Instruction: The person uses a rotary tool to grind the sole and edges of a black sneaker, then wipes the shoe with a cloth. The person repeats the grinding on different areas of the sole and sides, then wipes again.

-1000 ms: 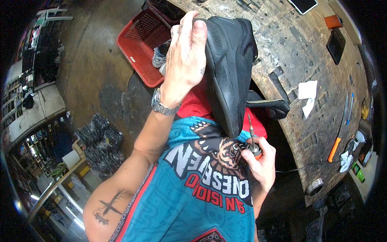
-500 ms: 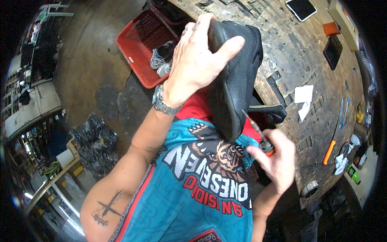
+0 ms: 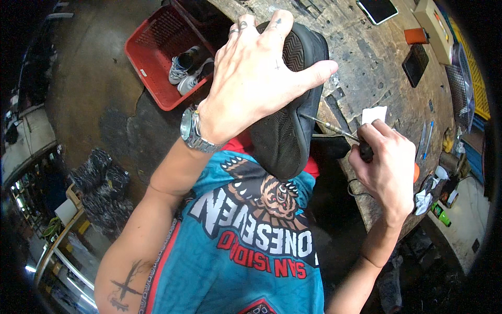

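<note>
A black shoe is held over my lap with its ridged sole turned up toward me. My left hand is clamped across the sole, thumb stretched over the side edge and fingers around the far end. In my right hand is an awl, its dark handle gripped in closed fingers. The awl's thin metal shaft points left, and its tip meets the shoe's side where sole and upper join. Whether the tip has gone in cannot be made out. Another dark item with a pale edge lies behind the shoe, partly hidden.
A scarred wooden workbench spans the right, bearing a white paper, a dark phone, a white-edged device and an orange-brown pouch. At left, a red basket holds sneakers; black plastic lies on the floor.
My right hand and the awl have moved up and right, the awl now lying more level against the shoe's side. The shoe has turned to show more sole; my left thumb reaches farther across.
</note>
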Demonstrator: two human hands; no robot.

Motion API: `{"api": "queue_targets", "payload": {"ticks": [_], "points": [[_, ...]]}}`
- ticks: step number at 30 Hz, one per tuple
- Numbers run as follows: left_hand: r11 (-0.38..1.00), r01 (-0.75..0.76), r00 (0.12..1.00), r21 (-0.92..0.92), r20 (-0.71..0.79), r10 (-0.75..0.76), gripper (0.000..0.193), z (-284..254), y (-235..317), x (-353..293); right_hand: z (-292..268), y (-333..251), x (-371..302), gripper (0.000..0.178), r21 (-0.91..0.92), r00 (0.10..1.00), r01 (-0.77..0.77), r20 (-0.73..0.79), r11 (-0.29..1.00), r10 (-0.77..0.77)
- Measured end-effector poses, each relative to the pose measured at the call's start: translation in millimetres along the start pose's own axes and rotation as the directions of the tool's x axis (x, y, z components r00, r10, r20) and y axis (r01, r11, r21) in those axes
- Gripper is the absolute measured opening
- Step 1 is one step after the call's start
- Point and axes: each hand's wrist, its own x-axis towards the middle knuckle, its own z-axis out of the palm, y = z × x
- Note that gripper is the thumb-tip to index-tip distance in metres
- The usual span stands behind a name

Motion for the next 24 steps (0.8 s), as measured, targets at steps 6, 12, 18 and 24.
{"api": "queue_targets", "payload": {"ticks": [6, 12, 18, 24], "points": [[0.996, -0.036, 0.999, -0.081, -0.006, 0.036, 0.087, 0, -1, 0, 2, -2, 7, 0.017, -0.031, 0.999, 0.033, 0.042, 0.999, -0.032], [0.982, 0.188, 0.974, -0.016, 0.132, -0.185, 0.078, -16, 26, -4, -4, -6, 4, 0.015, -0.05, 0.994, 0.035, 0.107, 0.998, -0.029], [0.993, -0.082, 0.996, -0.082, -0.05, 0.078, 0.089, -3, 2, 0, -6, -8, 5, 0.016, -0.073, 0.995, 0.028, 0.099, 0.997, -0.021], [0.992, -0.075, 0.996, -0.099, -0.057, 0.07, 0.089, 6, -5, -6, -6, -11, 4, 0.016, -0.077, 0.991, 0.027, 0.132, 0.997, -0.017]]}}
